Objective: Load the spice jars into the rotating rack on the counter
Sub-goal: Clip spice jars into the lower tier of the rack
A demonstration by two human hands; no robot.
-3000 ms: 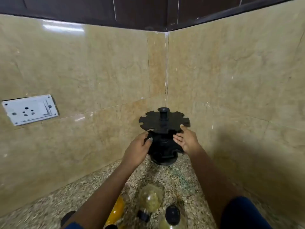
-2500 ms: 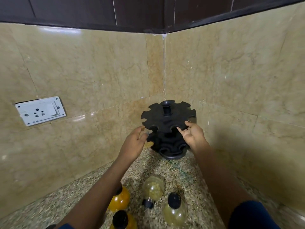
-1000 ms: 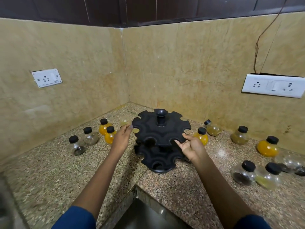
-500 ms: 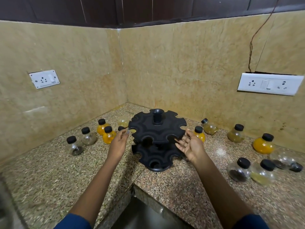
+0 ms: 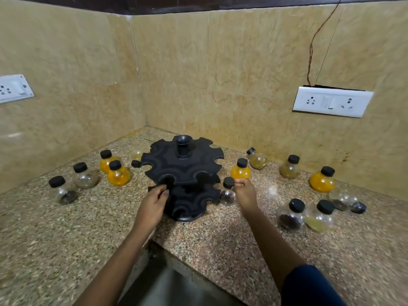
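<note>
Black rack (image 5: 183, 167) gripped by left hand (image 5: 154, 203); right hand (image 5: 245, 193) pinches jar (image 5: 227, 197) neck.

Speckled granite counter (image 5: 66, 239) under left hand (image 5: 154, 202) & right hand (image 5: 245, 193), grey recess (image 5: 167, 283) nearer than both. Beige tiled walls (image 5: 231, 74) meet in a corner beyond left hand, dark strip (image 5: 198, 5) on top. White socket plate (image 5: 332, 102) up-right of right hand w/ thin wire (image 5: 310, 58) rising from it; 2nd plate (image 5: 13, 88) far left of left hand.
</note>
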